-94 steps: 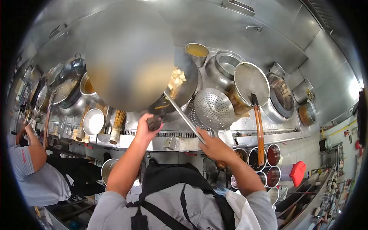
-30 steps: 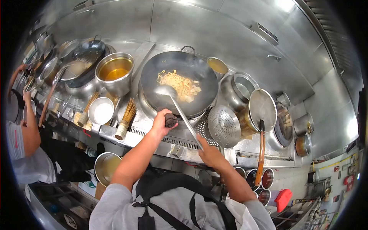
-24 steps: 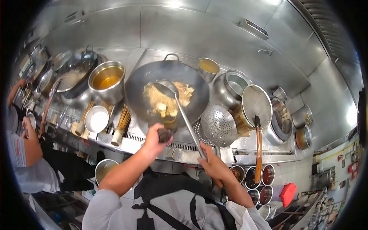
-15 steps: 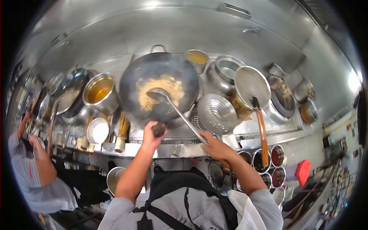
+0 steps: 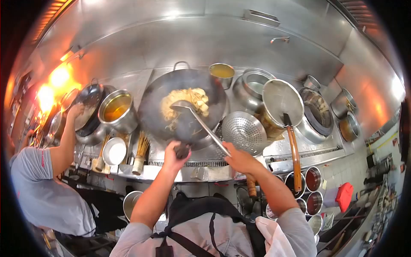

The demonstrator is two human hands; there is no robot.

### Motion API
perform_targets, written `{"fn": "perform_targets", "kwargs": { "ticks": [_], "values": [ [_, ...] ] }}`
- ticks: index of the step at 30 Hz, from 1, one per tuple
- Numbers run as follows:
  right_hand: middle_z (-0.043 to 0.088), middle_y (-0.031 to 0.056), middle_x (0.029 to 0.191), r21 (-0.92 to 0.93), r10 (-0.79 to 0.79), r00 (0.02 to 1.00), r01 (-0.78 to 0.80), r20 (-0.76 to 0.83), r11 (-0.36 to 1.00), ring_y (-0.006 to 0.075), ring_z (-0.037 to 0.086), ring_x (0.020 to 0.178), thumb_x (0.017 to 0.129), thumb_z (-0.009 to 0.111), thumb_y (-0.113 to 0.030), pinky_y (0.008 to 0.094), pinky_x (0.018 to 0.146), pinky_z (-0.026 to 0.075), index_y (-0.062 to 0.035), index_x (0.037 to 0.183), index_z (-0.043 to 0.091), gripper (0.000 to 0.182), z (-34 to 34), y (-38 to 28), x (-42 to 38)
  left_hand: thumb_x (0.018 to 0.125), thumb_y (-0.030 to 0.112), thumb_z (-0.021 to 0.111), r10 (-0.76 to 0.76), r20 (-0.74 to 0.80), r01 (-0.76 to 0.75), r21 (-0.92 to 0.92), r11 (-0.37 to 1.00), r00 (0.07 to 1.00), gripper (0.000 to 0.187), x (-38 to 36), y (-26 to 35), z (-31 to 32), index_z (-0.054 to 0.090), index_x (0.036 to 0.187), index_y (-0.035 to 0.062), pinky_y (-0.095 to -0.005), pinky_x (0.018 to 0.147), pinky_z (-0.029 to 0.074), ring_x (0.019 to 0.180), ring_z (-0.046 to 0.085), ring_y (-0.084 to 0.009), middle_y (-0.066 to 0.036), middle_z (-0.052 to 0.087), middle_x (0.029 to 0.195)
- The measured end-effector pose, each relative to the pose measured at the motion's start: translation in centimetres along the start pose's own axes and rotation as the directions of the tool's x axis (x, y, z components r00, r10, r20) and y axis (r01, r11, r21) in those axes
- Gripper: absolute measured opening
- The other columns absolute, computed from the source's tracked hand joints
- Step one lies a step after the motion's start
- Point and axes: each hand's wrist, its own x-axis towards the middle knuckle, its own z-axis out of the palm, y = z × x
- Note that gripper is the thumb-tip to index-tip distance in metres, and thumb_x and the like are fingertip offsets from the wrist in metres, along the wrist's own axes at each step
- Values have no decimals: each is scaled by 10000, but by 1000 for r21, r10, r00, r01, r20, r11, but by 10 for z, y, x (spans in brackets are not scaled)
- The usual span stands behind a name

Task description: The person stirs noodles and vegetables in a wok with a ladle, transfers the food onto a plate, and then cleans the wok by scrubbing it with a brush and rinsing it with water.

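Observation:
A large dark wok (image 5: 150,110) stands on the range in front of me, holding steaming noodles (image 5: 196,97). My left hand (image 5: 172,156) is closed round the dark end of the wok's handle on the near side. In my right hand (image 5: 241,160) is the metal shaft of a long ladle (image 5: 204,126); its wooden end sticks out below my fist. The ladle's bowl is turned over against the near side of the noodles, and what lies beneath it is hidden.
High flames (image 5: 51,92) rise at the far left, near a co-worker (image 5: 47,188) reaching over a wok. Around my wok stand a pot of amber liquid (image 5: 123,123), a perforated strainer (image 5: 244,132), a round mesh sieve (image 5: 280,100), bamboo brushes (image 5: 139,154) and a lidded pot (image 5: 251,96).
Flames have flared up at the far left, and the co-worker there has stretched an arm forward. The noodles have shifted and bunched toward the wok's far right. The whole view has tilted slightly upward.

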Motion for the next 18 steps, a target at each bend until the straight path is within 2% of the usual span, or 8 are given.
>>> {"fn": "perform_targets", "kwargs": {
  "ticks": [2,3,4,7,10,11,16,18],
  "values": [
    [630,288,942,-35,202,979,-202,3,979,503,579,869,902,508,-208,559,778,438,-114,1405,274,563,-7,-22,11,728,212,641,3,23,-4,23,1000,1000,209,-23,-17,-34,564,906,132,-429,771,490,893,583,-238,-53,590,934],
    [630,288,942,-36,204,979,-204,-9,978,503,579,869,902,508,-208,559,778,438,-114,1405,274,563,-15,-28,3,726,214,628,-35,-78,41,85,996,996,216,-42,-21,-45,573,923,143,-429,749,488,875,580,-222,-37,589,926],
    [628,290,940,3,200,979,-200,29,980,500,579,880,906,507,-208,554,781,440,-112,1408,263,566,-19,-38,-8,711,176,611,-17,-94,29,129,991,995,171,-70,-23,-34,597,873,121,-403,688,504,806,598,-233,-51,601,835],
    [620,289,994,108,96,990,-108,108,988,478,584,947,911,519,-219,503,816,456,-111,1422,228,598,-33,-39,-38,715,192,620,15,-68,-5,143,990,998,200,-91,-13,12,584,904,135,-416,714,488,821,572,-206,-47,595,871],
    [583,253,1120,272,140,912,-257,385,927,415,599,1015,912,539,-241,416,860,466,-115,1420,263,591,-46,-30,-40,770,173,602,-95,-155,95,-8,995,983,122,-48,19,48,566,837,78,-404,758,509,796,585,-255,-96,599,793],
    [637,181,951,219,59,955,-127,292,967,315,642,897,926,542,-209,410,795,477,-138,1443,230,608,-35,-14,-31,770,175,610,-99,-46,99,-16,995,994,133,-18,19,36,561,831,68,-401,751,517,817,595,-268,-122,609,815],
    [603,271,1082,90,319,935,-335,156,938,428,601,987,921,537,-228,428,877,456,-135,1432,252,593,-21,-46,16,757,221,611,25,-34,-23,65,998,999,196,-22,-18,-22,570,897,90,-400,719,522,838,605,-248,-98,608,894],
    [597,276,1095,166,226,974,-228,30,959,434,597,991,918,545,-217,426,877,456,-137,1431,262,592,-3,-44,0,736,227,607,-7,-60,15,143,990,998,264,-47,-26,-39,583,972,113,-424,666,512,811,609,-240,-66,615,866]
  ]
}}
